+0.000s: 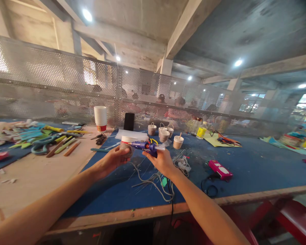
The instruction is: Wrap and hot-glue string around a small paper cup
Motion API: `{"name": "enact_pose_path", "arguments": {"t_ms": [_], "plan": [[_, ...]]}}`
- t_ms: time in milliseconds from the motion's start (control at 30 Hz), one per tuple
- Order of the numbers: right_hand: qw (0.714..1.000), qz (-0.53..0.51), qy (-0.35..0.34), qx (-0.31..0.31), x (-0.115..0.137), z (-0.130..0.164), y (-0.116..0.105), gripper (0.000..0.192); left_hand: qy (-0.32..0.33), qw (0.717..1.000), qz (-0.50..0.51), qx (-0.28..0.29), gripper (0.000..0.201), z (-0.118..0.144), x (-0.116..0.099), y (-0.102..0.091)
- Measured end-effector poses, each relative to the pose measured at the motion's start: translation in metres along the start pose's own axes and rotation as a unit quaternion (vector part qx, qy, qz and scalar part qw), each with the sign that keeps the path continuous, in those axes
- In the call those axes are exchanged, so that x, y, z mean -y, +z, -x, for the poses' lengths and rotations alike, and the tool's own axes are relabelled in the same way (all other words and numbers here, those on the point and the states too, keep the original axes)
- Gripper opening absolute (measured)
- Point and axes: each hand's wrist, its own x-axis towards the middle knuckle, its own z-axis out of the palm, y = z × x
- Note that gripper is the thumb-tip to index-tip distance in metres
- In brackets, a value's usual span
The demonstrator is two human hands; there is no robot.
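My left hand (116,158) is closed around a paper cup (127,139) whose lower part looks wrapped in grey-brown cord. A blue hot glue gun (145,146) sits in the grip of my right hand (164,162), its nozzle pointing left at the cup's side just below the white rim. Whether the tip touches the cup is too small to tell. Loose grey cord (165,194) trails from near the cup across the blue table covering. A clear glue stick (161,147) sticks out of the gun's back end.
Several small cord-wrapped cups (164,135) stand behind my hands. Stacked paper cups (100,117) and a black phone (129,121) are by the perforated metal screen (142,88). Scissors (42,145) lie left; a pink device (220,169) with a cable lies right. People sit beyond the screen.
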Motion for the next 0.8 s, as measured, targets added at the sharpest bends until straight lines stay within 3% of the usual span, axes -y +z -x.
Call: {"name": "enact_pose_path", "arguments": {"t_ms": [800], "plan": [[0.998, 0.055, -0.031, -0.01, -0.0034, 0.0014, 0.0013, 0.041, -0.001, 1.0, -0.013, 0.001, 0.031, -0.0021, 0.0013, -0.0012]]}}
